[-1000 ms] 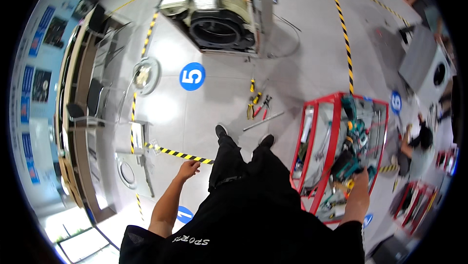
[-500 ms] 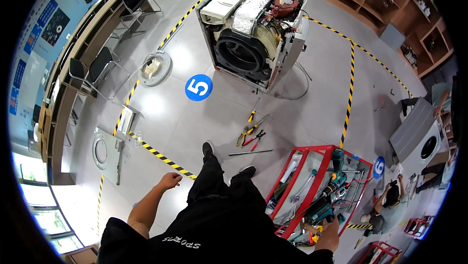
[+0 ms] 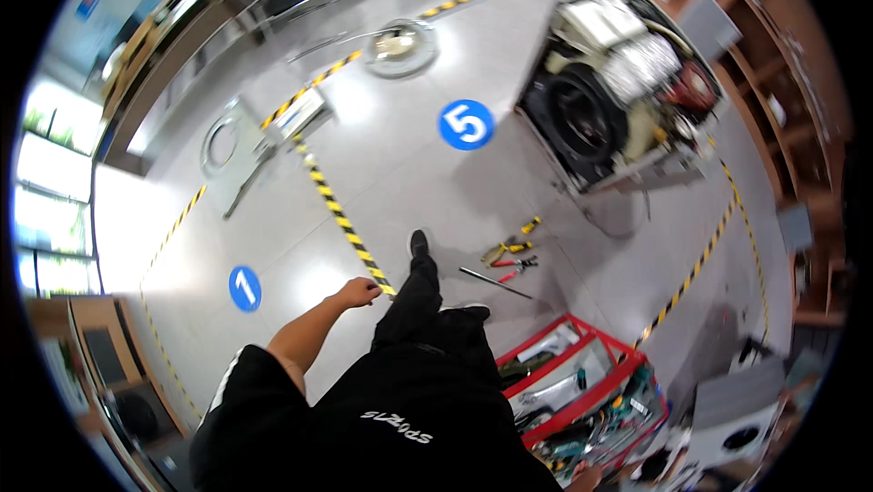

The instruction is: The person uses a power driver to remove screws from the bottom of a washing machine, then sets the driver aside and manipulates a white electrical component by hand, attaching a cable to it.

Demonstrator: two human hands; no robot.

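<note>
My left hand [image 3: 359,292] hangs over the floor left of my legs, its fingers loosely curled in with nothing visible in them. At the lower edge my right hand [image 3: 587,476] shows only in part and blurred, by the near end of a red-framed tool carrier [image 3: 582,421]; whether it grips anything is hidden. Power tools and hand tools [image 3: 593,437] crowd the carrier. On the floor beyond lie red-handled pliers [image 3: 518,266], yellow-handled pliers [image 3: 496,254] and a dark metal rod [image 3: 496,283].
An opened washing machine [image 3: 627,92] stands far right, its black door seal facing me. A round door [image 3: 400,48], a panel with a ring opening [image 3: 232,151] and a white tray [image 3: 298,113] lie on the floor. Another washer [image 3: 735,424] stands at lower right. Striped tape [image 3: 336,210] crosses the floor.
My view has swung left, so the opened washer and floor tools sit farther right. My right hand has dropped toward the lower edge. A numbered blue floor disc has come into view at left.
</note>
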